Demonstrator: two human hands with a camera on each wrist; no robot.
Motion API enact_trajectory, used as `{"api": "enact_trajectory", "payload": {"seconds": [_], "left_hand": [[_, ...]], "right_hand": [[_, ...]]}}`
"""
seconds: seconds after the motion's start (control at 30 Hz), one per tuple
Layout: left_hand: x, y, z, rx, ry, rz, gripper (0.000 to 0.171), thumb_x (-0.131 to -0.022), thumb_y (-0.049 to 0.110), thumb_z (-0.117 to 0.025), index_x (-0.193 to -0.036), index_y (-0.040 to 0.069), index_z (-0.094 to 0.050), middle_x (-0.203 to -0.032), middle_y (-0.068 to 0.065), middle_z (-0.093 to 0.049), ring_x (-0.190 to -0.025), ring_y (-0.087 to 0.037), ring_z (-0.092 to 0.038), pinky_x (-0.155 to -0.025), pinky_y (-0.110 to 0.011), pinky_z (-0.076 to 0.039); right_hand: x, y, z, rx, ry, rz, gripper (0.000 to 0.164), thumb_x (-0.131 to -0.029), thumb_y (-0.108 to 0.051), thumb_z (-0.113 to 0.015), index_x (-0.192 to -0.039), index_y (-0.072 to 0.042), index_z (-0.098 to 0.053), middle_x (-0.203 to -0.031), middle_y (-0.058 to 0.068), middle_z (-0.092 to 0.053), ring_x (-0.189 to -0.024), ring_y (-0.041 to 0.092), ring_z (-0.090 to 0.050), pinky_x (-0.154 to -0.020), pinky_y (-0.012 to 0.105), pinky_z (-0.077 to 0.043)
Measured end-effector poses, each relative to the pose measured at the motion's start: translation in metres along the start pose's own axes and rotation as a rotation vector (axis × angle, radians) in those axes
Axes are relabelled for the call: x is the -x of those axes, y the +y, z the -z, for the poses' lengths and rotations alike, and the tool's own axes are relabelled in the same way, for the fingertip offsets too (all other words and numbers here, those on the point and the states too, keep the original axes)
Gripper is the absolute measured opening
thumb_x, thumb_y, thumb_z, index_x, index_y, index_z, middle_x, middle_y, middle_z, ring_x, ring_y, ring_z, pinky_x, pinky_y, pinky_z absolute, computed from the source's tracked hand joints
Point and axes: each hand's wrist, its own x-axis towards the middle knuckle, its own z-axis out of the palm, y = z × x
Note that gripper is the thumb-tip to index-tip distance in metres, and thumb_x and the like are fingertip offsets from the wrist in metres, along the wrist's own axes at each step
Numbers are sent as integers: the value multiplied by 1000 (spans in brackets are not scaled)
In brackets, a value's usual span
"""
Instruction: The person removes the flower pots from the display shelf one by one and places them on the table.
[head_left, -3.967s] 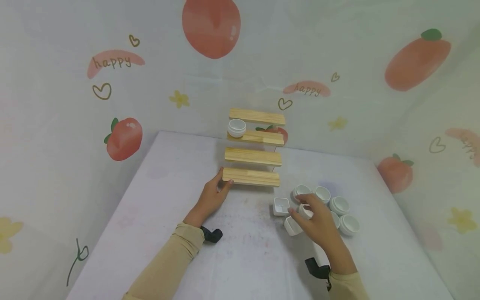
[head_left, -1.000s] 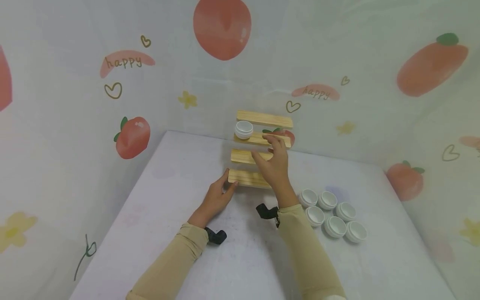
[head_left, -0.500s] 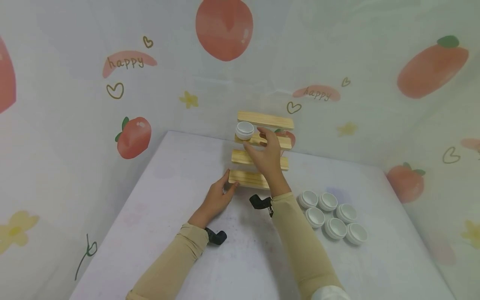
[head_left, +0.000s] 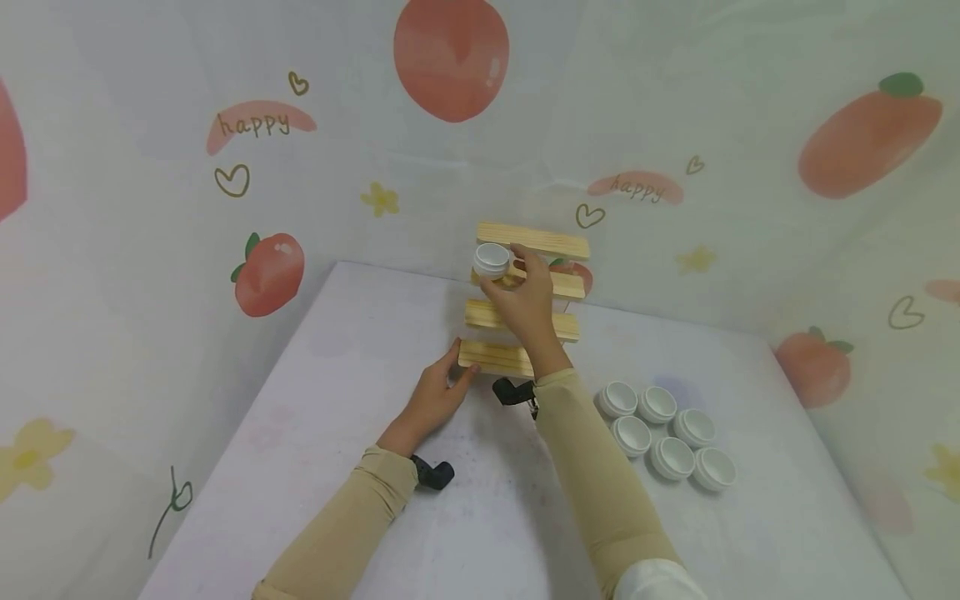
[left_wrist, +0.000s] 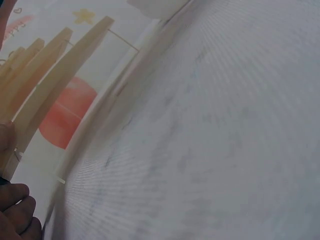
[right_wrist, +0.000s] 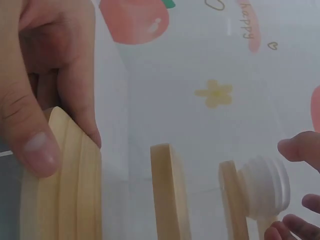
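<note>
My left hand (head_left: 431, 400) grips the left end of the lowest wooden slat (head_left: 497, 357) of a small tiered rack, thumb in front. My right hand (head_left: 528, 304) is at the third slat up, beside a round white cup (head_left: 491, 261) with a stepped side. Its thumb and forefinger are spread around the cup. In the right wrist view, the right-hand fingers (right_wrist: 302, 149) stand apart from the cup (right_wrist: 265, 187), which rests on its slat. That view also shows the left thumb pressing the lowest slat (right_wrist: 75, 190). The right hand hides part of the middle slats.
Several round white cups (head_left: 672, 457) stand grouped on the white table (head_left: 300, 467), right of the rack. Patterned cloth walls (head_left: 420, 167) rise close behind it. A top slat (head_left: 534, 239) lies above the cup. A black wrist camera (head_left: 435, 474) sits on the left wrist.
My right hand has moved from the cups on the table to the rack, then leftward along the third slat to the cup there. The left hand keeps its grip on the lowest slat.
</note>
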Motion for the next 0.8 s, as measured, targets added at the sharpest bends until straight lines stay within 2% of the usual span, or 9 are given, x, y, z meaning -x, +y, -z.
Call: {"api": "enact_trajectory", "payload": {"seconds": [0.47, 0.8], "left_hand": [[-1, -1, -1, 15, -13, 5, 83, -109, 51, -57, -167, 0, -27, -174, -18, -25, -162, -31, -27, -132, -50, -28], [-1, -1, 1, 26, -15, 23, 84, -109, 51, -57, -167, 0, -25, -175, -16, -25, -162, -31, -28, -133, -50, -27]], "right_hand": [[-8, 6, -9, -35, -20, -29, 76, -87, -20, -89, -150, -1, -52, -145, 19, -54, -131, 35, -57, -112, 47, -56], [-12, 15, -17, -48, -22, -14, 73, -89, -18, -89, -149, 1, -53, -139, 20, -58, -124, 34, -63, -107, 42, -59]]}}
